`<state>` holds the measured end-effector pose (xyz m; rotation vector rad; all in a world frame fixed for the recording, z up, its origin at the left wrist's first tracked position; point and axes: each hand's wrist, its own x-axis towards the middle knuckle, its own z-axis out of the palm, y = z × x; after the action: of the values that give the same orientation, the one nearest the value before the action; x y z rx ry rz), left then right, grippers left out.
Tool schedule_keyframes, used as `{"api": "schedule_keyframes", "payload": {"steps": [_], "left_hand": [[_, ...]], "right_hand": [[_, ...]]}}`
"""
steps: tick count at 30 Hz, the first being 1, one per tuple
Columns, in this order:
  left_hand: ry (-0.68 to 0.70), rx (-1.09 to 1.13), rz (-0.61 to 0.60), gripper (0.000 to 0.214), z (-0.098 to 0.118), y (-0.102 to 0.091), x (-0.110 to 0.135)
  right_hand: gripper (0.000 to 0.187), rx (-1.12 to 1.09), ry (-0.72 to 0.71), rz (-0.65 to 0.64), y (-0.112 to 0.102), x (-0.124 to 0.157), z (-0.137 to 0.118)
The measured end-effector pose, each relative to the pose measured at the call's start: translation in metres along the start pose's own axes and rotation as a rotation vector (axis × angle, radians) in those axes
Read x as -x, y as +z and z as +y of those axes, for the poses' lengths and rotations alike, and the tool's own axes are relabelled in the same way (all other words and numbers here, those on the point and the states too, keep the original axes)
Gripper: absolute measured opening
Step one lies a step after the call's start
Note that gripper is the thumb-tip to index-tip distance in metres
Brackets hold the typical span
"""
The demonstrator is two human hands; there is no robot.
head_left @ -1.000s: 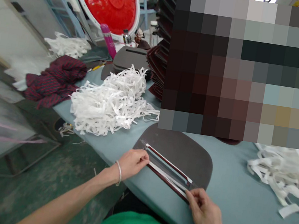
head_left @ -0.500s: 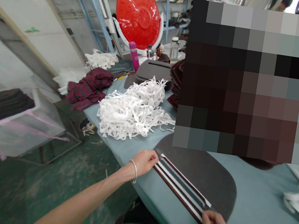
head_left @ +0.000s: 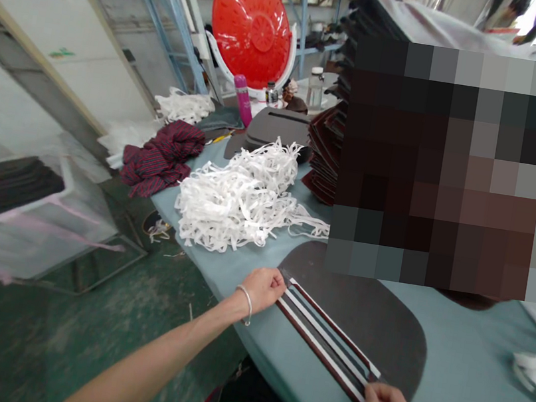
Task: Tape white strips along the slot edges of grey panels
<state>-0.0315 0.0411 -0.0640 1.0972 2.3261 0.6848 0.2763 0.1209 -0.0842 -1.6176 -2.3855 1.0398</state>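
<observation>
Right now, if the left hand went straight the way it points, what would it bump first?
Most likely the dark grey panel: the left hand is just at its left end. Whether it would bump it or slide over, one view can't tell.

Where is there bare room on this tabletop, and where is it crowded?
Bare tabletop lies between the dark grey panel and the loose white strips rightward; a narrower patch separates that panel from the white heap. Crowded: behind the heap, around the pink bottle. The pixelated area can't be judged.
</observation>
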Motion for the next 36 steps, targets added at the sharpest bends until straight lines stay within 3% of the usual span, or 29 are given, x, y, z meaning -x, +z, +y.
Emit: {"api": "schedule_keyframes", "payload": {"steps": [7, 12, 18, 24, 27, 31, 36], "left_hand": [[-0.011, -0.029, 0.005, 0.012, 0.000, 0.001, 0.000], [0.003, -0.077, 0.074, 0.008, 0.007, 0.006, 0.010], [0.324, -0.324, 0.289, 0.016, 0.013, 0.019, 0.029], [0.506, -0.420, 0.173, 0.028, 0.005, 0.016, 0.051], [0.565, -0.519, 0.088, 0.046, 0.001, 0.013, 0.063], [0.563, -0.621, 0.064, 0.060, 0.001, 0.016, 0.071], [0.513, -0.652, 0.071, 0.060, 0.007, 0.022, 0.070]], "right_hand": [[0.037, 0.008, -0.024, 0.041, 0.000, 0.000, -0.002], [0.035, 0.023, 0.011, 0.066, -0.001, 0.002, -0.008], [0.033, -0.036, -0.001, 0.143, 0.000, 0.005, -0.014], [0.030, -0.170, 0.034, 0.108, -0.007, 0.008, -0.018], [0.026, -0.203, 0.055, 0.107, -0.008, 0.007, -0.020], [0.019, -0.127, 0.092, 0.151, -0.008, 0.007, -0.023], [0.017, -0.011, 0.089, 0.185, -0.007, 0.008, -0.028]]}}
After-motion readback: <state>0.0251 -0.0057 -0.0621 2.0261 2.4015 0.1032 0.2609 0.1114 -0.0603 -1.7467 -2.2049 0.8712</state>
